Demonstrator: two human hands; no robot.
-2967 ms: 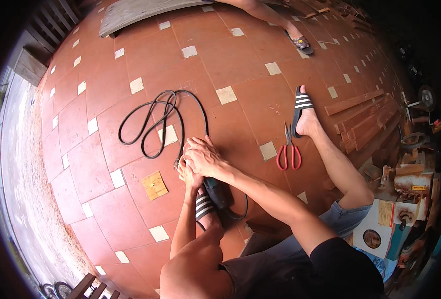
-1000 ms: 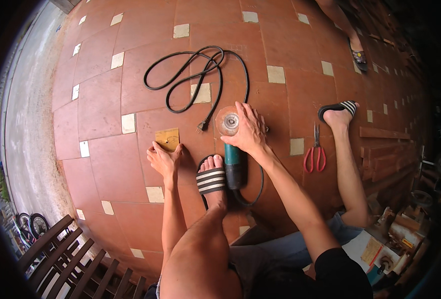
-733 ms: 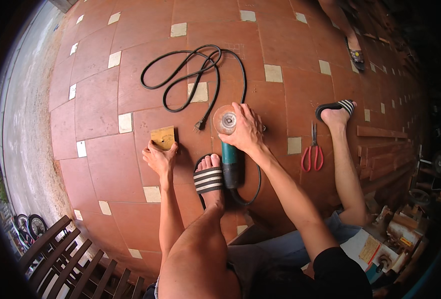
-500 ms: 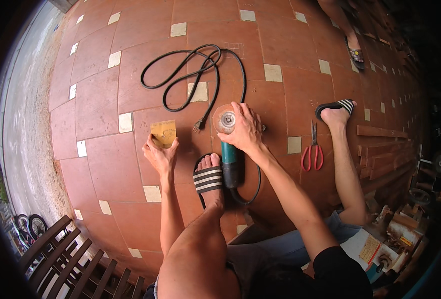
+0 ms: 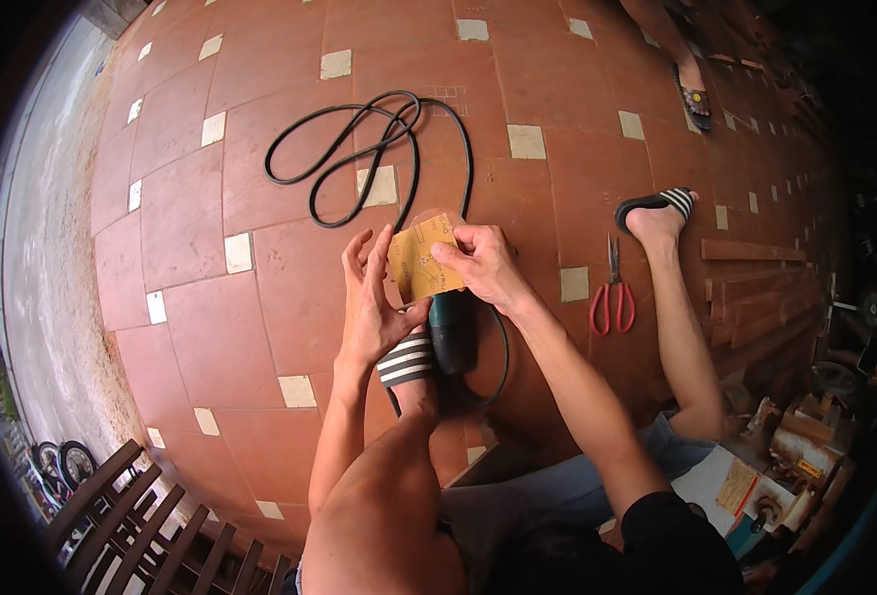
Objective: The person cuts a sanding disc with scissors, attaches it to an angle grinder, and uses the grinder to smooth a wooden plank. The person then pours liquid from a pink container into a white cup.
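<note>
A yellow-brown square of sandpaper (image 5: 420,260), its printed back facing up, is held above the angle grinder. My right hand (image 5: 490,270) pinches its right edge, thumb on the face. Around its left side curves my left hand (image 5: 367,302), fingertips at the left edge and thumb by the lower corner. Beneath lies the angle grinder (image 5: 452,332) with its dark green body on the tiles; the paper and my hands hide most of its disc. The grinder's black cord (image 5: 316,188) loops on the floor beyond, its plug now out of sight.
Red-handled scissors (image 5: 613,305) lie right of the grinder, near my right sandal (image 5: 656,203). My left sandal (image 5: 406,362) is beside the grinder. Wooden planks (image 5: 756,297) are stacked at the right. Slatted dark furniture (image 5: 151,516) stands lower left. Another person's sandalled foot (image 5: 694,99) is at the far right.
My left hand has brought the sandpaper rightward over the grinder. My right hand has left the grinder's disc and taken hold of the paper's right edge. The view has shifted slightly.
</note>
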